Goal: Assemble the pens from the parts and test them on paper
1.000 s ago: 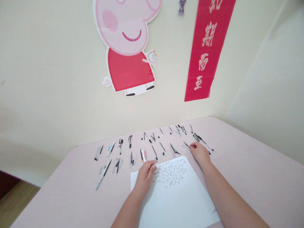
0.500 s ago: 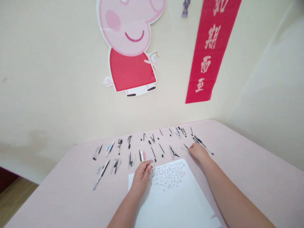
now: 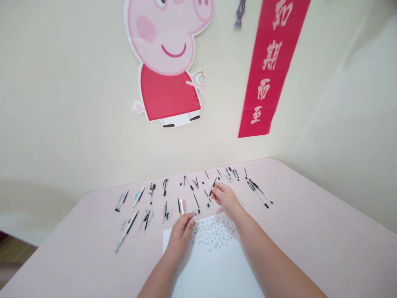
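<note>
A: What has the right hand (image 3: pixel 228 201) got?

B: A slim black pen piece (image 3: pixel 213 187), in a narrow grip between thumb and fingers. It tilts over the tabletop (image 3: pixel 77 248), beyond the top edge of the white sheet (image 3: pixel 214 273).

A: Why pinch it there?

B: Likely because it's so thin, and one end is left free that way.

A: And the left hand (image 3: pixel 180 232)?

B: It's at the sheet's upper left, thumb and fingertips drawn close. Something pale may be between them, but I can't tell whether that grip holds it. The forearm lies over the paper, which might help steady it.

A: Those grey specks (image 3: pixel 214 231) on the sheet?

B: Too small to say whether they're loose or printed.

A: The pens and pen parts (image 3: pixel 127 232)?

B: They lie apart in rough rows, probably so each little group can be reached separately.
</note>
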Demonstrator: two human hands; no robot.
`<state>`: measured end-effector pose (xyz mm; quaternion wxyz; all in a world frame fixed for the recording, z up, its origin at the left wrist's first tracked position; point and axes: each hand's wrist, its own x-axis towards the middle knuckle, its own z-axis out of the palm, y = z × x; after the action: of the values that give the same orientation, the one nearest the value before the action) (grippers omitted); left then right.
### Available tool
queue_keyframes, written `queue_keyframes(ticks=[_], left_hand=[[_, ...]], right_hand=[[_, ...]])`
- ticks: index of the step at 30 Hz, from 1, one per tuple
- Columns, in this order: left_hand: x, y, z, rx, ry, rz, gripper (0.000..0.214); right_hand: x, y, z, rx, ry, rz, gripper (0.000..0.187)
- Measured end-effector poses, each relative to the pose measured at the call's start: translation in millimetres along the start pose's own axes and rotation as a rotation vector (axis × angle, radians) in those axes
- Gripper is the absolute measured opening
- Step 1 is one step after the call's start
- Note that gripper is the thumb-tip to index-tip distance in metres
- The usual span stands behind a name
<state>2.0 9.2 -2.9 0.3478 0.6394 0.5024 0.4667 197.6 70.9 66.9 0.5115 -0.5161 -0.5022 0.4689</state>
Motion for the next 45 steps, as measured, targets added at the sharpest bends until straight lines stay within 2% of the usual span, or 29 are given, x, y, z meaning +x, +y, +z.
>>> queue_keyframes(ticks=[3,6,15,25,34,45], left_hand=[[0.7,0.4,-0.1,-0.014,-0.001,0.004,0.030],[1.2,-0.1,0.1,-0.016,0.005,0.013,0.030],[-0.4,-1.2,0.6,-0.007,0.016,0.024,0.030],[3.0,-5.0,-1.1,0.006,0.062,0.031,0.029],[6.2,-6.5,-4.9,0.058,0.094,0.117,0.024],[7.4,-6.8,-4.8,0.057,0.092,0.123,0.024]], right_hand=[[-13.2,-0.2,23.3,0.156,-0.089,0.009,0.020],[-19.0,5.2,31.0,0.122,-0.115,-0.034,0.019],[-22.0,13.9,36.2,-0.041,-0.136,-0.218,0.013],[-26.6,12.4,33.2,-0.063,-0.158,-0.261,0.009],[-31.2,16.9,41.6,-0.329,-0.240,-0.306,0.008],[-32.1,18.7,43.7,-0.419,-0.289,-0.356,0.016]])
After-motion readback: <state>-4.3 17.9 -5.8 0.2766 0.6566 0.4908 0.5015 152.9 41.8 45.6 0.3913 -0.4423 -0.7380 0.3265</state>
